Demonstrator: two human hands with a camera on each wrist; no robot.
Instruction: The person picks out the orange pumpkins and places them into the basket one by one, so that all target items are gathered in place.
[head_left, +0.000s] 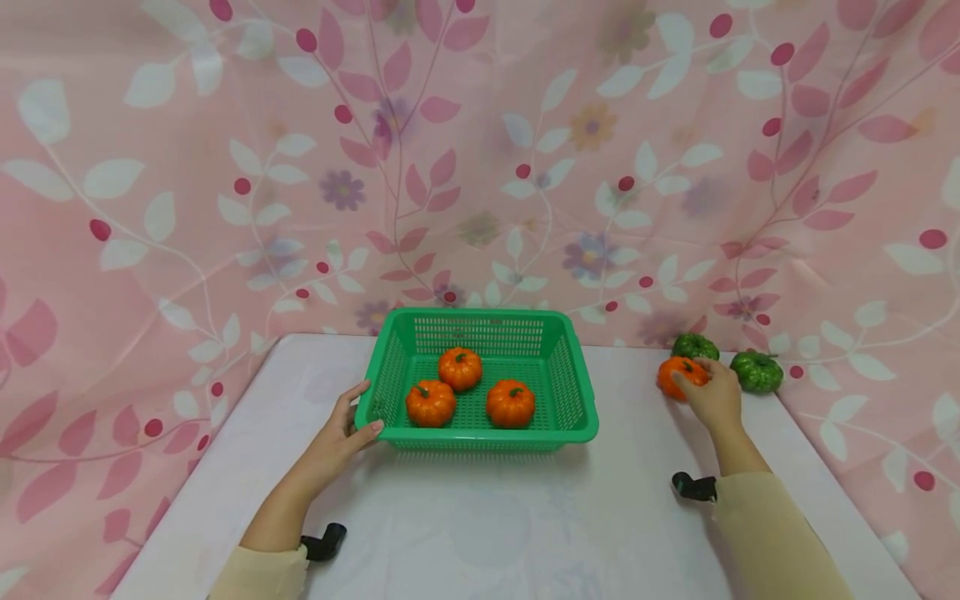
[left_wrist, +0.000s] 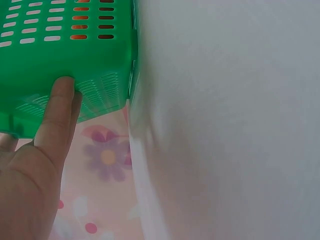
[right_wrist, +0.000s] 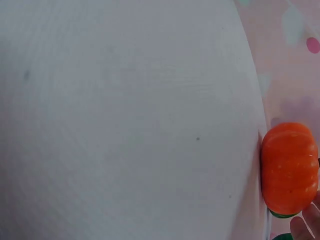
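Note:
A green plastic basket [head_left: 480, 435] stands on the table, holding three small orange pumpkins, among them one at the back [head_left: 460, 369]. My left hand [head_left: 337, 433] holds the basket's left side, its thumb at the rim near the front corner. In the left wrist view, fingers [left_wrist: 57, 117] press on the basket's outer wall [left_wrist: 60, 60]. At the table's far right, my right hand [head_left: 716, 396] grips another orange pumpkin [head_left: 678, 379] between thumb and fingers. That pumpkin [right_wrist: 290, 170] shows at the right edge of the right wrist view, with fingertips [right_wrist: 302, 227] beside it.
Two green pumpkins stand near the right hand, one behind it [head_left: 695, 346] and one to its right [head_left: 757, 372]. A white cloth covers the table [head_left: 480, 517]. Behind it hangs a pink floral curtain [head_left: 480, 167].

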